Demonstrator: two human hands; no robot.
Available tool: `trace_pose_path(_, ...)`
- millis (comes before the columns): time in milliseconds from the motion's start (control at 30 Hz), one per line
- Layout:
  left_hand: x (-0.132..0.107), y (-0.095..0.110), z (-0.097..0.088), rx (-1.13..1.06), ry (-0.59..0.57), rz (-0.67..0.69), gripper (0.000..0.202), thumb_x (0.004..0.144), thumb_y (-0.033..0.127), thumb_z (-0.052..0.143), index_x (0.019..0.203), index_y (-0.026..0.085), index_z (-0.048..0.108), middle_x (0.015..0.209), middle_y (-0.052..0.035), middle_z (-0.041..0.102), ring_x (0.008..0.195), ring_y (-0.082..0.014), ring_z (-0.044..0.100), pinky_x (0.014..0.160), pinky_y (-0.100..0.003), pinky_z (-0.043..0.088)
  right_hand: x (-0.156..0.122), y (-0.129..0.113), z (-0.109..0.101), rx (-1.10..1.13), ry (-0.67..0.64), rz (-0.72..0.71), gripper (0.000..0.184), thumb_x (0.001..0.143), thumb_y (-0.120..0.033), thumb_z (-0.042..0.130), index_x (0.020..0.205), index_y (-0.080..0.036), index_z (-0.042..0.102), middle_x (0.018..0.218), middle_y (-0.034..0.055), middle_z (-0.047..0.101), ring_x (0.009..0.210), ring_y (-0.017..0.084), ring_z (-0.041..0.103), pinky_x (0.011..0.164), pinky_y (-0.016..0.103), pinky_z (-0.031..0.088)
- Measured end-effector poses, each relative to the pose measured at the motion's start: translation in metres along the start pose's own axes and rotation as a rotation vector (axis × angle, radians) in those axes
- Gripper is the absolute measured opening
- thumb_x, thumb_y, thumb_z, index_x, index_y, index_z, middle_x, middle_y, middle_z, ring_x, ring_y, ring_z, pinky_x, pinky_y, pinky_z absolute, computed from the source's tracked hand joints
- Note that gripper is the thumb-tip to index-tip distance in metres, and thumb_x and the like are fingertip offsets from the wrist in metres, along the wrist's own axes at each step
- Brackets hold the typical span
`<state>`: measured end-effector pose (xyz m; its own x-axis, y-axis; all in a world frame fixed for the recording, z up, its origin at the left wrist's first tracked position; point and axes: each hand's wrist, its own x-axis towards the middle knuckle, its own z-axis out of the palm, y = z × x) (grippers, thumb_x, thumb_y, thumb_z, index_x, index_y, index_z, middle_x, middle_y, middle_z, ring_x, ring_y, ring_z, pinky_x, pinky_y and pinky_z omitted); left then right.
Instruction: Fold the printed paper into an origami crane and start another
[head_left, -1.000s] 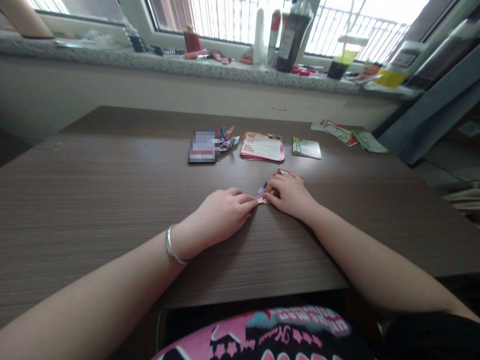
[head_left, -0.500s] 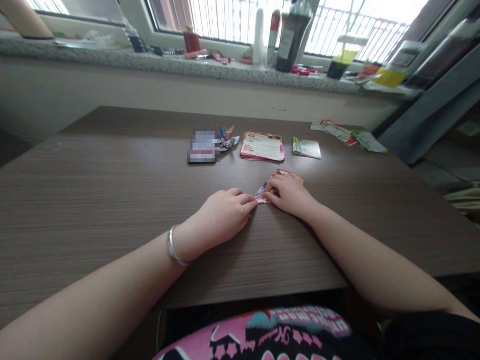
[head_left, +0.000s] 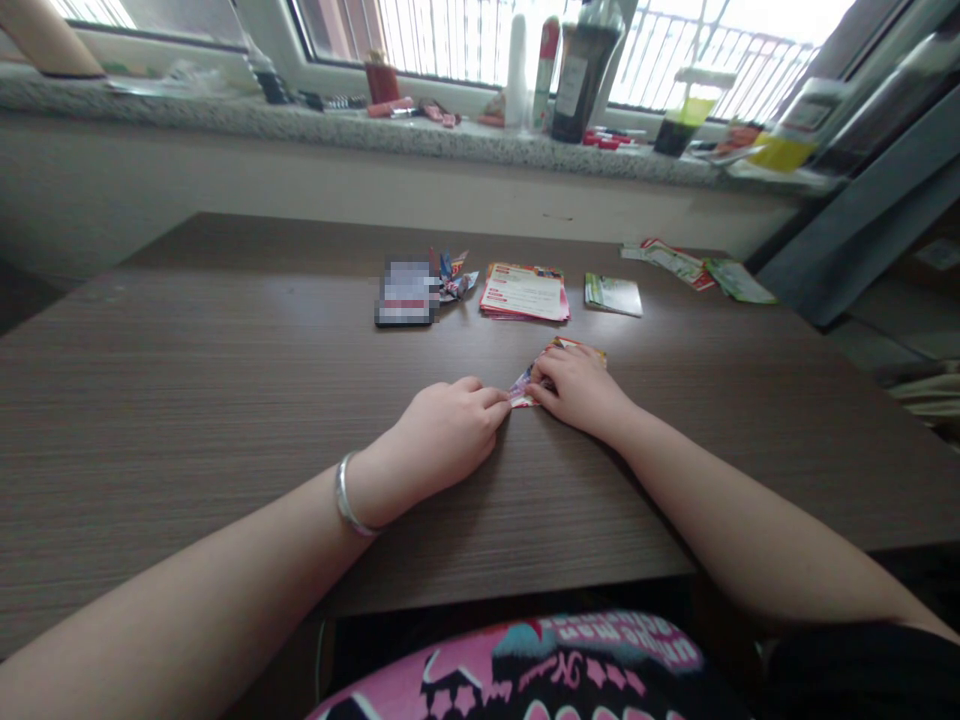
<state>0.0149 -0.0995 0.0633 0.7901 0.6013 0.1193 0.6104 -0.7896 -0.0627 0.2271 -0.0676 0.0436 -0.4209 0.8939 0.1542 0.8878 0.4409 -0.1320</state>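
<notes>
A small piece of colourful printed paper, folded (head_left: 527, 385), lies on the brown wooden table (head_left: 225, 400) in front of me. My left hand (head_left: 446, 432), with a silver bangle on the wrist, has its fingers curled and pinches the paper's near left corner. My right hand (head_left: 577, 388) lies over the paper's right part with fingers bent, pressing it against the table. Most of the paper is hidden under that hand.
Farther back on the table lie a blurred dark object (head_left: 407, 293), a folded paper figure (head_left: 456, 280), a stack of red-and-white leaflets (head_left: 525, 293), a green-and-white card (head_left: 613, 296) and more leaflets (head_left: 675, 262). Bottles and jars (head_left: 581, 70) crowd the windowsill.
</notes>
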Motion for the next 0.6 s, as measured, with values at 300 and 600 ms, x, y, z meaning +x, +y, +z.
trace_pose_path(300, -0.0016, 0.0004, -0.0014, 0.005, -0.032, -0.014, 0.032, 0.089, 0.015, 0.047, 0.114, 0.016, 0.067, 0.113, -0.0078, 0.069, 0.102, -0.0237, 0.062, 0.085, -0.037, 0.054, -0.0001, 0.0009, 0.0013, -0.004, 0.009, 0.002, 0.019, 0.088, -0.037, 0.058, 0.083, -0.02, 0.066, 0.097, 0.0071, 0.069, 0.1, 0.026, 0.058, 0.097, 0.042, 0.035)
trace_pose_path(600, -0.0018, -0.0042, -0.0005, -0.012, -0.035, 0.001, 0.032, 0.09, 0.015, 0.045, 0.113, 0.016, 0.067, 0.115, -0.0079, 0.069, 0.103, -0.0236, 0.063, 0.089, -0.037, 0.054, 0.0002, 0.0036, 0.0022, 0.018, 0.003, 0.0, 0.018, 0.087, -0.036, 0.059, 0.082, -0.02, 0.065, 0.096, 0.0079, 0.068, 0.098, 0.025, 0.056, 0.093, 0.04, 0.036)
